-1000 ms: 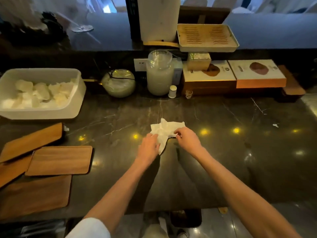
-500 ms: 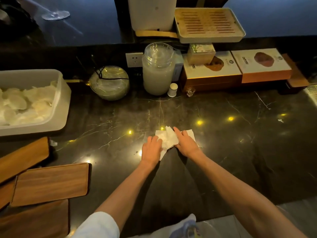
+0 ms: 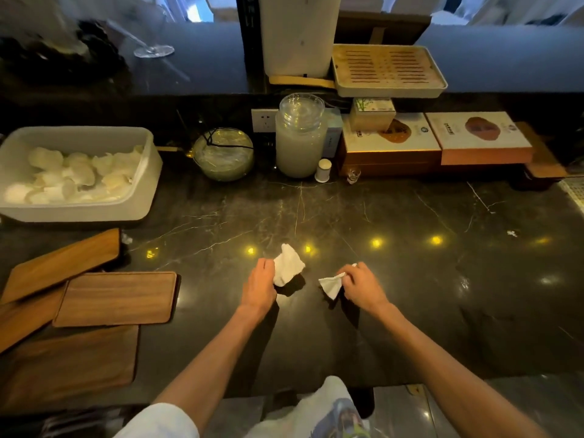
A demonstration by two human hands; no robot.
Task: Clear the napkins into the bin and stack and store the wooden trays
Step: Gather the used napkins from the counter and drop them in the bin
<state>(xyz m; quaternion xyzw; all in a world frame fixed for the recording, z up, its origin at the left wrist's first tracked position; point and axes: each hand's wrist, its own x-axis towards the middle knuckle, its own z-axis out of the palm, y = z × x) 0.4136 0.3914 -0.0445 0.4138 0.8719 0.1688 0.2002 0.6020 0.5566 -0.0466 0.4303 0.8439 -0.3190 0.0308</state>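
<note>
With the left hand gripping a crumpled napkin and the right hand pinching a smaller napkin piece just above the table, napkin clearing seems underway, next needing both carried to a bin, unseen here.

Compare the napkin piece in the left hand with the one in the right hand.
The left hand grips a napkin wad that is bunched and crumpled; the napkin scrap in the right hand is a flatter, pointed triangle. The napkin wad looks clearly bulkier than the napkin scrap. The napkin wad sticks up past the fingers, away from the person; the napkin scrap pokes sideways toward the left hand. Both are white paper, held just above the dark marble counter.
</note>
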